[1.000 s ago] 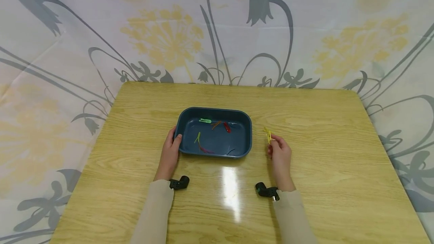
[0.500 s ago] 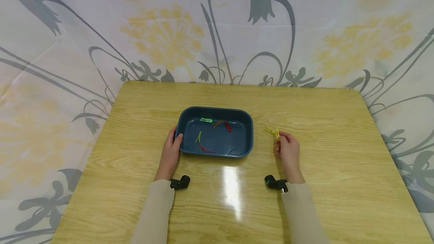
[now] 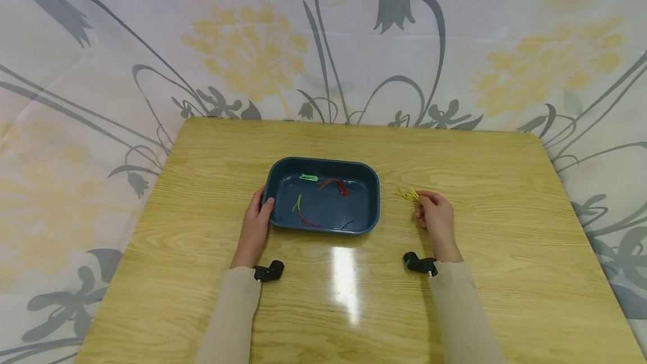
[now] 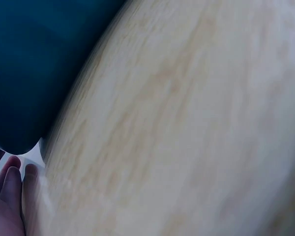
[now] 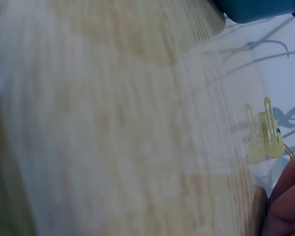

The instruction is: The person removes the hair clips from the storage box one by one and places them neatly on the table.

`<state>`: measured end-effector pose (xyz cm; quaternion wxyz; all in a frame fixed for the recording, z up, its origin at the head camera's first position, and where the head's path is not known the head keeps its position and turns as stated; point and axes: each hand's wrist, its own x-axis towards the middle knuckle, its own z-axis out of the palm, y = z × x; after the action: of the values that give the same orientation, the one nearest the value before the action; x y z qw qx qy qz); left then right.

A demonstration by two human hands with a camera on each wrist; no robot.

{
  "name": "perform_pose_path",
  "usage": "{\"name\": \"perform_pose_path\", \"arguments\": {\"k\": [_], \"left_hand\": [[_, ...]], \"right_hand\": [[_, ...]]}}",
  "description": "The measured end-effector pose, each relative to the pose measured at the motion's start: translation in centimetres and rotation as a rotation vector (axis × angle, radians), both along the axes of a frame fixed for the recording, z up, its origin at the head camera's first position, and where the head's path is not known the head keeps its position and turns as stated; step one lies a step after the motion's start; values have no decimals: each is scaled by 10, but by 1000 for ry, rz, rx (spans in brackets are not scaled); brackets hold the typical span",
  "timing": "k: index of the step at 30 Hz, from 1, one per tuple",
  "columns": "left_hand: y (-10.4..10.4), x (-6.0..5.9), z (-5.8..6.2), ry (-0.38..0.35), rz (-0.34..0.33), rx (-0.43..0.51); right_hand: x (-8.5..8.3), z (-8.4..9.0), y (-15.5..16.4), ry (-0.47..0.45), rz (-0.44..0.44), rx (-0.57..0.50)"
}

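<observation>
A dark blue tray (image 3: 372,195) sits mid-table and holds several small coloured clips: green (image 3: 308,177), orange, red (image 3: 341,187), yellow-green and purple. My left hand (image 3: 255,223) grips the tray's left rim, thumb over the edge; the left wrist view shows the tray wall (image 4: 24,78) and my fingertips (image 4: 12,189). My right hand (image 3: 436,218) rests on the table right of the tray, and its fingertips pinch small yellow clips (image 3: 408,194). In the right wrist view the yellow clips (image 5: 268,130) hang just past my fingertips (image 5: 287,196).
The wooden table (image 3: 505,229) has a glare patch (image 3: 345,280) near its front. A flower-patterned cloth (image 3: 101,72) surrounds the table. Black wrist cameras sit at both cuffs (image 3: 268,271) (image 3: 419,264).
My right hand has slid to the right and slightly farther from me, carrying the yellow clips, which now lie flatter. The left hand has stayed on the tray rim.
</observation>
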<state>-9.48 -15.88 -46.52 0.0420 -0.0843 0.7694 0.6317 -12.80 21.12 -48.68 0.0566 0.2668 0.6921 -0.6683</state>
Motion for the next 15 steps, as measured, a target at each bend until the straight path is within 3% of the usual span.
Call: {"name": "perform_pose_path", "arguments": {"k": [9,15], "left_hand": [[0,2,2,-23,2,-27],[0,1,1,-23,4,-15]], "right_hand": [[-4,0,-2,-17,-3,75],[-5,1,-2,-27,-17,71]]}}
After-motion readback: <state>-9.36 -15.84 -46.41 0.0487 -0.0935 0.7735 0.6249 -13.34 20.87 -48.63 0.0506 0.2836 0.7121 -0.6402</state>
